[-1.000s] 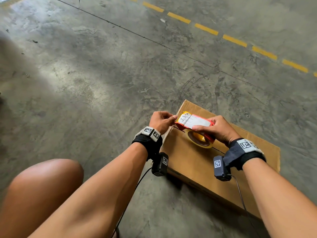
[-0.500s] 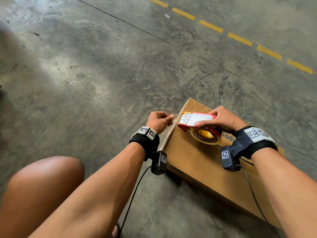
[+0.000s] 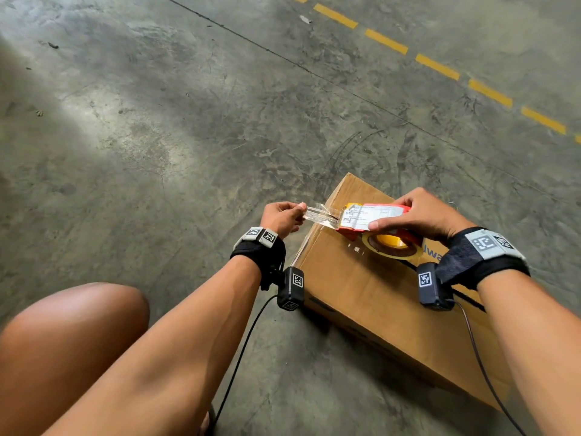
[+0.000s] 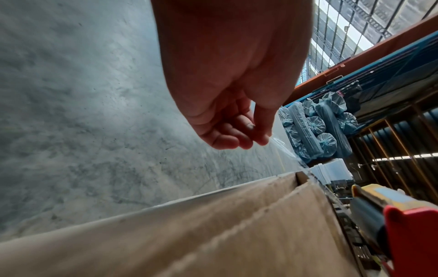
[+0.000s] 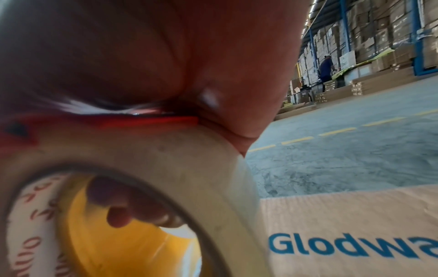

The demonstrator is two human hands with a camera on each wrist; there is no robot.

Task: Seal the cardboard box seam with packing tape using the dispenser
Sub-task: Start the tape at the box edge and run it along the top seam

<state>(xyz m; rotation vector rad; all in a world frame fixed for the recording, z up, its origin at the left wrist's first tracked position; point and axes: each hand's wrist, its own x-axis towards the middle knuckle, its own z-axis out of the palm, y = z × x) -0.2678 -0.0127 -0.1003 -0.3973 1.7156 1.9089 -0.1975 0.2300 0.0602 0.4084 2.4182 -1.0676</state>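
Note:
A brown cardboard box [image 3: 361,287] lies on the concrete floor, its top seam [image 4: 239,224] running along the lid. My right hand [image 3: 418,215] grips a red tape dispenser [image 3: 371,218] with a white label over the box's far left end, the tape roll [image 3: 390,247] beneath it. In the right wrist view the tape roll [image 5: 180,161] fills the frame. My left hand [image 3: 283,215] pinches the free end of the clear tape [image 3: 320,214], stretched out past the box's left edge. The left hand [image 4: 237,121] hovers beyond the box corner.
My bare knee [image 3: 69,328] is at the lower left. A dashed yellow line [image 3: 440,67] crosses the floor beyond. Warehouse racks with blue wrapped rolls [image 4: 317,131] and stacked cartons [image 5: 379,46] stand far off, with a person [image 5: 326,67] beside them.
My left hand has pulled a strip of clear tape out leftward from the dispenser. The right hand with the dispenser has shifted slightly right along the box top.

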